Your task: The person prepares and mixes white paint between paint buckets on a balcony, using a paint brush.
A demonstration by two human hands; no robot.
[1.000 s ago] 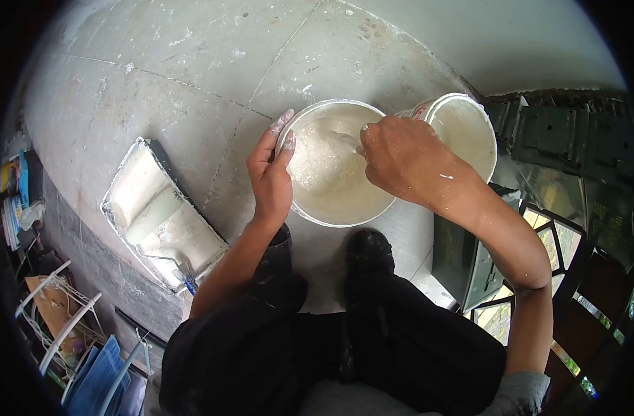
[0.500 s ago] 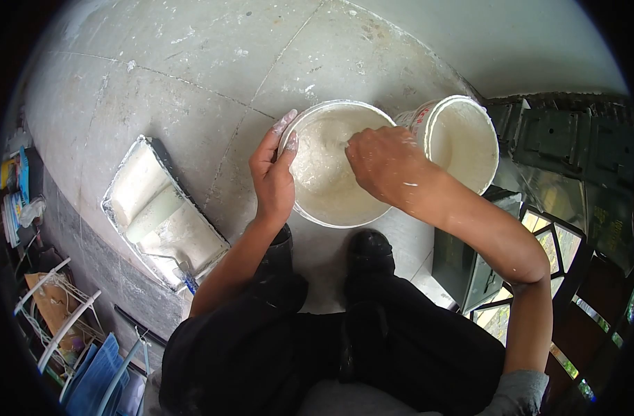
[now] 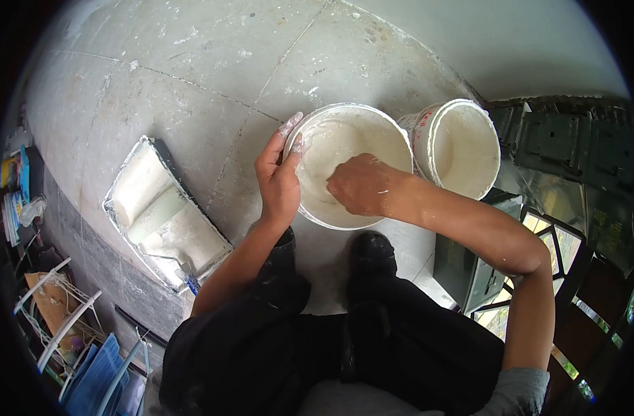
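Observation:
A round white bucket (image 3: 400, 142) stands on the floor in front of my feet, with pale, wet paint or plaster inside. My left hand (image 3: 280, 177) grips its left rim, fingers outside and thumb over the edge, with white smears on the fingertips. Inside the bucket's mouth, over the lower middle, is my right hand (image 3: 362, 186), its fingers closed in a fist. Whatever it may hold is hidden beneath the fingers. A second white bucket (image 3: 465, 149), with red lettering and a pale coated inside, stands just to the right.
On the left lies a paint tray (image 3: 150, 177) with a roller (image 3: 154, 217) in it. Dark green metal cases (image 3: 552, 139) stand at the right by the wall. Shelving with papers and a blue cloth (image 3: 98, 378) is at the far left. My shoes (image 3: 372, 253) are below the bucket.
My right hand has moved down and to the left inside the bucket, from its upper right part. My left hand keeps its hold on the rim.

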